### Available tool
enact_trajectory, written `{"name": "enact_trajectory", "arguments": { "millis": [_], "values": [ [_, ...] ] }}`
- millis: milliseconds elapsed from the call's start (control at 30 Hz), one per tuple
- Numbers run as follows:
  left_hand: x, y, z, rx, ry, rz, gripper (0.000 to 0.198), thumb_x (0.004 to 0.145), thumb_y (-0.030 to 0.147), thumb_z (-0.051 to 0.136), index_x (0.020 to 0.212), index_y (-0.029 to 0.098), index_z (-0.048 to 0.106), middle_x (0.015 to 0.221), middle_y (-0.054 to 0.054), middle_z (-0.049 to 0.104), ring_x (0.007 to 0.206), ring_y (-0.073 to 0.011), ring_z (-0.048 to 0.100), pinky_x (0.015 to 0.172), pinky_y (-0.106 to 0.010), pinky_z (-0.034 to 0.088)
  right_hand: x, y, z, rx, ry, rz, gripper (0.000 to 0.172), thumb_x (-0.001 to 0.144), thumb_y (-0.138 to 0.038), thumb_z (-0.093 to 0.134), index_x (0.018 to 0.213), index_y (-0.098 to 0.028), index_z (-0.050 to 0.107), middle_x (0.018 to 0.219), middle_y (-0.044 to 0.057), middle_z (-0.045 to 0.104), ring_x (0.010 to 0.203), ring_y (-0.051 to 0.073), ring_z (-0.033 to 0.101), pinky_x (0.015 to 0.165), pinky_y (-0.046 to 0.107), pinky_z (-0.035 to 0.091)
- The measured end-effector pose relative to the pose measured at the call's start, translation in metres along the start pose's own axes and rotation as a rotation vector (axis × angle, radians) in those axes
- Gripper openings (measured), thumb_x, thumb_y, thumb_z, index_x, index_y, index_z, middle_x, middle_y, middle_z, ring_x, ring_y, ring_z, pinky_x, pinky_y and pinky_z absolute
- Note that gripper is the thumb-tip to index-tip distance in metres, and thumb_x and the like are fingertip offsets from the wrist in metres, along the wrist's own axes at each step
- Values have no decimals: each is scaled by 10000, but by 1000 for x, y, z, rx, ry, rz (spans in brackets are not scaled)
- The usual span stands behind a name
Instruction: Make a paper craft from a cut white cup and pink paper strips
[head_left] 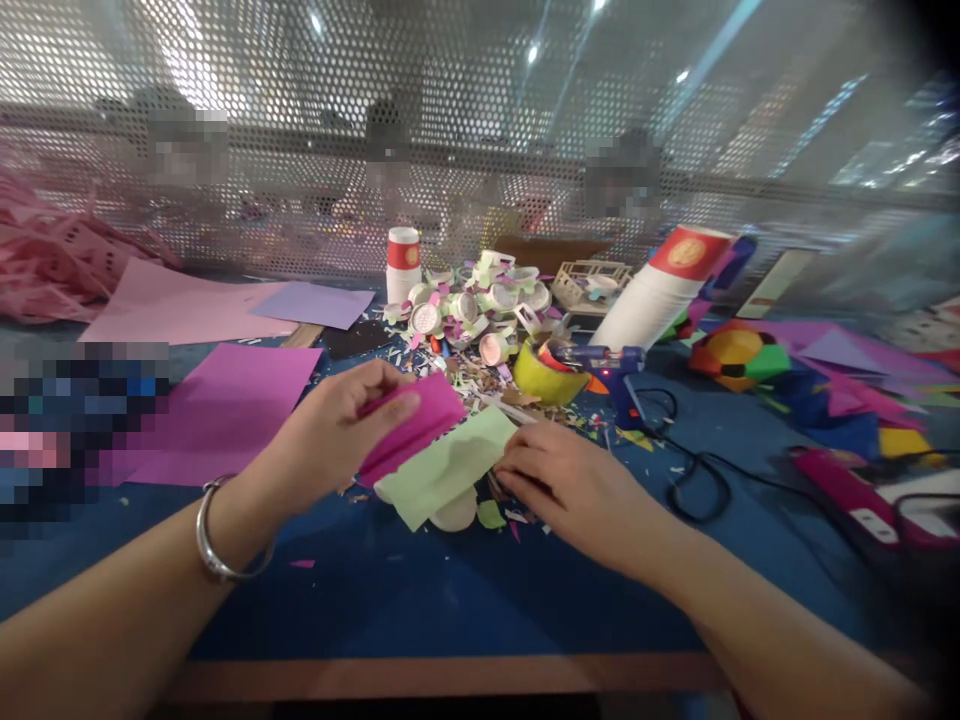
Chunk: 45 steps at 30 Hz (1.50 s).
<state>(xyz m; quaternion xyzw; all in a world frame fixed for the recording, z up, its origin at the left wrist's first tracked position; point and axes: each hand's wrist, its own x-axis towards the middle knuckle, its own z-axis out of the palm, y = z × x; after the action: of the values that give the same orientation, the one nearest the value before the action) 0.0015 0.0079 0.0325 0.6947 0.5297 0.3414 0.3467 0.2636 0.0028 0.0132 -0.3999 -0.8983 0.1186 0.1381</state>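
My left hand [341, 425] is closed round a folded magenta paper piece [416, 420], held just above the blue table [450, 590]. My right hand [570, 480] rests with curled fingers on the right end of a pale green paper piece [450, 465] that lies under the magenta one. A white round cup rim [456, 512] shows beneath the green paper. A silver bangle [217, 545] sits on my left wrist.
A pile of cut paper cups and scraps [480, 305] lies behind the hands, with a yellow tape roll [544, 378], a blue glue gun [615, 375] and its black cord [697, 480]. Purple sheets [225, 410] lie left; coloured papers [825, 385] and a cup stack [660, 285] right.
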Motion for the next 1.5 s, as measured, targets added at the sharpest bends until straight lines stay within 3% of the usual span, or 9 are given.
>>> {"name": "enact_trajectory", "arguments": {
  "millis": [100,233,433,733,900,1100,1267,1367,1500],
  "values": [
    [1,-5,6,-417,-15,-222,251,957,499,487,960,248,490,664,36,614,408,-103,524,366,-188,368,23,1,1,-86,-18,-153,255,943,-156,512,1131,-163,684,1051,103,685,1018,267,590,920,465,473],
    [-2,-4,16,-571,-155,-271,253,989,486,437,1023,235,451,750,-25,713,359,-89,561,296,-141,275,35,4,-6,-123,11,-114,208,958,-196,507,1048,-147,688,986,119,682,996,260,601,887,434,496],
    [1,-8,17,-648,-155,-242,279,986,416,491,1149,197,433,889,-84,721,645,-186,734,423,-172,450,19,19,-10,-176,-86,97,104,899,-283,617,889,-189,662,916,80,650,879,254,636,742,389,515],
    [0,-8,23,-768,-92,-235,367,924,353,610,1253,218,520,1087,-89,630,919,-222,640,544,-238,567,19,20,-7,-180,-134,129,116,804,-137,565,705,-189,534,792,45,564,714,197,563,640,337,437],
    [2,-7,24,-884,-83,-332,199,934,254,590,1124,206,558,996,-43,643,864,-164,633,692,-267,577,20,21,-14,-36,-77,213,130,799,-138,523,714,-213,459,711,-9,527,602,140,502,555,279,375],
    [5,-5,24,-948,-88,-362,128,920,221,606,1042,205,569,936,-16,640,841,-150,633,702,-266,556,18,19,-17,117,80,299,164,833,-179,524,739,-230,400,576,-67,421,478,104,411,465,251,306],
    [0,-2,31,-921,-107,-322,265,911,234,612,1167,208,549,968,-48,671,850,-180,647,763,-318,558,20,8,-8,482,325,299,160,913,-284,542,1037,-221,464,707,-39,523,588,119,510,528,243,413],
    [-4,1,38,-868,-137,-267,347,918,226,596,1254,211,509,1019,-59,685,869,-181,660,790,-317,554,24,-3,1,707,251,307,259,932,-403,559,1101,-217,499,717,-36,520,601,121,502,518,240,422],
    [-11,7,45,-788,-180,-212,271,895,216,619,1156,175,558,979,-57,682,851,-174,659,790,-306,555,30,-13,9,789,179,282,169,921,-374,578,931,-206,557,730,-17,533,660,135,532,571,257,456]
  ]
}}
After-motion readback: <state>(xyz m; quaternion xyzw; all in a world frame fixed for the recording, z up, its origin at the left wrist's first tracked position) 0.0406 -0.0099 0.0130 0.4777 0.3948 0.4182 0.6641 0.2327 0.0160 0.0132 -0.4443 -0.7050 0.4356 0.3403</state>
